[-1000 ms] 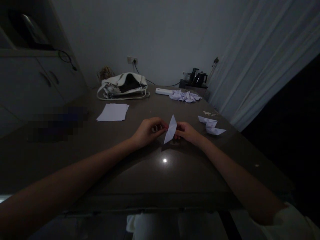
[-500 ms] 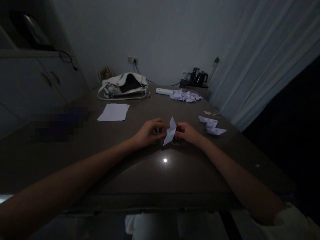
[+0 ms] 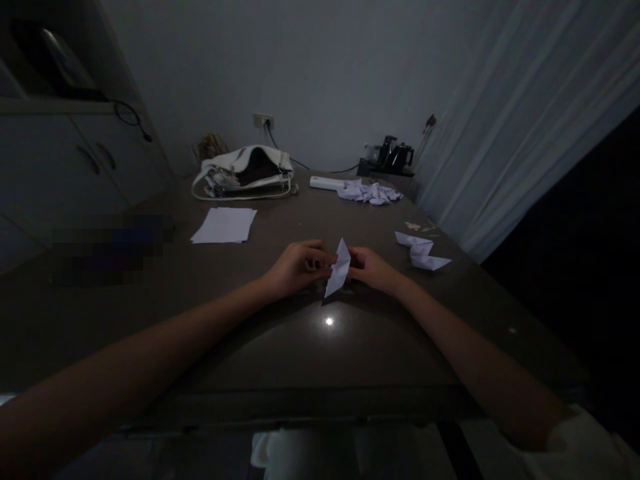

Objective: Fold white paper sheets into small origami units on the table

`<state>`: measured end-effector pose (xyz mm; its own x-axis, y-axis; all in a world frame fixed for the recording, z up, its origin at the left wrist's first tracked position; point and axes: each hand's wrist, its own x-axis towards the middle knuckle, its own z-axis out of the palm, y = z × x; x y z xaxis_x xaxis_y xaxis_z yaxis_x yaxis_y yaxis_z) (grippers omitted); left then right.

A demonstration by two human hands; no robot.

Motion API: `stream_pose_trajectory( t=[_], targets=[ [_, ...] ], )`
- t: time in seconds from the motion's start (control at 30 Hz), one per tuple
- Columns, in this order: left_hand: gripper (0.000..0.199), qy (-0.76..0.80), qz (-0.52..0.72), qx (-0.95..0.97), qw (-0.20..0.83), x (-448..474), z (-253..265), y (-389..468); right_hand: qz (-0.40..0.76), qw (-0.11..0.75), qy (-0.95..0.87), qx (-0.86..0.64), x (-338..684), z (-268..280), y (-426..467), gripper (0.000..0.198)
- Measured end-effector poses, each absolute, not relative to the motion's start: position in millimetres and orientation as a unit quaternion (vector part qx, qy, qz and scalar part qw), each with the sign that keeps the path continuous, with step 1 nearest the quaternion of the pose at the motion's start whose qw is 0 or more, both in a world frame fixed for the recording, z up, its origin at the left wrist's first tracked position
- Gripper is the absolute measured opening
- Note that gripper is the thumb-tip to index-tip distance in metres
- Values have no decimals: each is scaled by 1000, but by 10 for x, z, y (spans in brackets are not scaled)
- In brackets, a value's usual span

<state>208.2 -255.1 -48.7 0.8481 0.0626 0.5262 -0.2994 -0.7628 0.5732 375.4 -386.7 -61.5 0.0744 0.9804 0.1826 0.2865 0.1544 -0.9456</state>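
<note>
A small folded piece of white paper [image 3: 339, 269] with pointed ends stands tilted between my two hands, just over the table. My left hand [image 3: 299, 268] pinches its left side with thumb and fingers. On the other side, my right hand [image 3: 369, 268] grips the same paper, its fingertips partly hidden behind it. To the right lie folded paper pieces [image 3: 421, 251] in a zigzag shape, touching or overlapping one another. A stack of white paper sheets [image 3: 225, 225] rests flat on the left.
At the back stand a white handbag [image 3: 245, 172] and a white long box-like object [image 3: 326, 183] beside a heap of folded papers [image 3: 371, 193]. A black kettle [image 3: 401, 157] is in the far right corner. Small scraps [image 3: 418, 227] lie near the curtain [image 3: 493, 127].
The folded paper has dipped slightly and turned a little between my hands. Both hands keep hold of it; the whole view has shifted slightly.
</note>
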Motion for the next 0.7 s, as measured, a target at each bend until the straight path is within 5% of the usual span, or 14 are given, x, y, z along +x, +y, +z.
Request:
stream_pose_trajectory(
  t=[0.37,0.7],
  targets=[
    [12,-78,285,892,342,2093,-483,-2560,358,488,-566,-559,3731,-608,-3874,32],
    [20,-40,279,845,454,2126,-498,-2566,282,483,-579,-593,3782,-617,-3840,30]
  ],
)
